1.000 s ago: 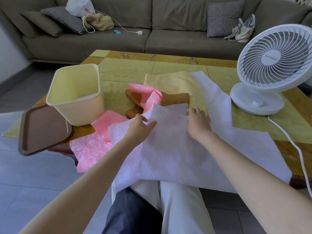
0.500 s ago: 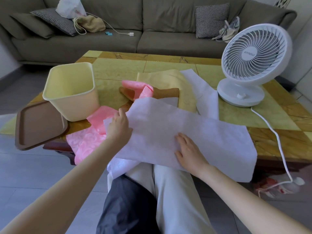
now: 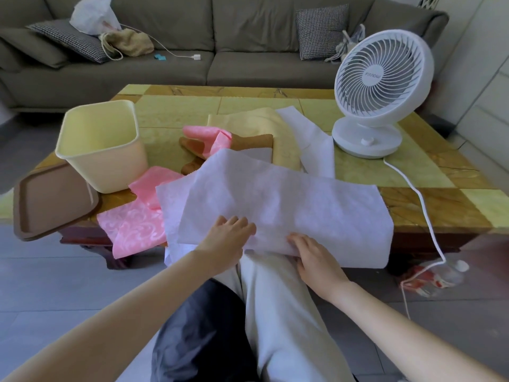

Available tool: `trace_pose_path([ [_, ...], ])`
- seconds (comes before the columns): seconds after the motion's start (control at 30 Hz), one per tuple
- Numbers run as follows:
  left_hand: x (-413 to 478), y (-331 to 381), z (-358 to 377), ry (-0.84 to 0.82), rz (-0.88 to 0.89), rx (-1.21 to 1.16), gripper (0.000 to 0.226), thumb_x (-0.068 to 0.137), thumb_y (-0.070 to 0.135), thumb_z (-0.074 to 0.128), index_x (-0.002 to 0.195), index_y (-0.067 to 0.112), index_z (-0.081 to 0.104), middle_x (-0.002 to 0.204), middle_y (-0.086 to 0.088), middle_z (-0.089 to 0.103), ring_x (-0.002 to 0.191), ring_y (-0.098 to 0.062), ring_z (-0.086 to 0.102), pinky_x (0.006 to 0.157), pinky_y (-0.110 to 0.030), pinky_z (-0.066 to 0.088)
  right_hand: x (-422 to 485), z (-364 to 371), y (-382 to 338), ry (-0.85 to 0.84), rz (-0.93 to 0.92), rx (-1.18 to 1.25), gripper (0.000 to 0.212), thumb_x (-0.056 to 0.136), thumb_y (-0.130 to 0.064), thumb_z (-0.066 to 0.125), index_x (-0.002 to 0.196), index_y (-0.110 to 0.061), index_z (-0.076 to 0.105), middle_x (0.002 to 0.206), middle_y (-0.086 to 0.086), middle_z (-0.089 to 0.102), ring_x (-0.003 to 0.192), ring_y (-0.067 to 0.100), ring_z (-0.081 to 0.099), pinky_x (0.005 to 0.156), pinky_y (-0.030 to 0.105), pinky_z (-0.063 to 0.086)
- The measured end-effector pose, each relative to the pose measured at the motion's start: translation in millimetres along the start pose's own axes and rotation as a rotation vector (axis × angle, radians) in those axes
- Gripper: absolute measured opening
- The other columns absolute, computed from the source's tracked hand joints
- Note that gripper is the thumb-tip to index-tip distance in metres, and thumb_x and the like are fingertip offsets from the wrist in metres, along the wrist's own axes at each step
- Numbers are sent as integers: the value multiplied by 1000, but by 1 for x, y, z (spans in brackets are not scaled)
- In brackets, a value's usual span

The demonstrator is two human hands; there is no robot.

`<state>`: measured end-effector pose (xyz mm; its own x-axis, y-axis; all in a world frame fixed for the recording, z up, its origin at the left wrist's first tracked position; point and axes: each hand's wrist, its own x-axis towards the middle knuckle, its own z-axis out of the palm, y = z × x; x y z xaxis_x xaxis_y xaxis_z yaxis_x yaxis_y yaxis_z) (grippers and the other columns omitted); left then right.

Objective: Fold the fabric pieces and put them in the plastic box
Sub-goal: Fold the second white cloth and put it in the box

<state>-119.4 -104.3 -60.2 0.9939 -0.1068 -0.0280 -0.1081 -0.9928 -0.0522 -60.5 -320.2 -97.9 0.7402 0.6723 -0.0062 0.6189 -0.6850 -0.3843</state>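
A long grey-green sofa point(image 3: 220, 51) with checked cushions point(image 3: 321, 30) runs along the far side. In front of it stands a low table point(image 3: 429, 205) topped in yellow and brown squares, on a grey tiled floor point(image 3: 41, 285). Soft daylight fills the room.

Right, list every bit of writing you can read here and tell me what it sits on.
"FITNOW", as best it reads: grey brand letters on the hub of the white fan, upside down and soft.
Red print on the white plastic bag on the sofa: too blurred to read.
Red label on the plastic bottle on the floor: too blurred to read.
Nothing else shows text.
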Motion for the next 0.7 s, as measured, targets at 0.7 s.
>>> trace_pose_path([
  [0.7, 84, -35, -76, 94, -199, 15, 33, 101, 24, 36, 129, 27, 53, 123, 4, 60, 113, -21, 53, 88, -28, 35, 27, -104, 107, 215, 397, -436, 25, 96, -23, 39, 112, -11, 55, 95, 13, 67, 86, 34, 63, 61, 32, 37],
])
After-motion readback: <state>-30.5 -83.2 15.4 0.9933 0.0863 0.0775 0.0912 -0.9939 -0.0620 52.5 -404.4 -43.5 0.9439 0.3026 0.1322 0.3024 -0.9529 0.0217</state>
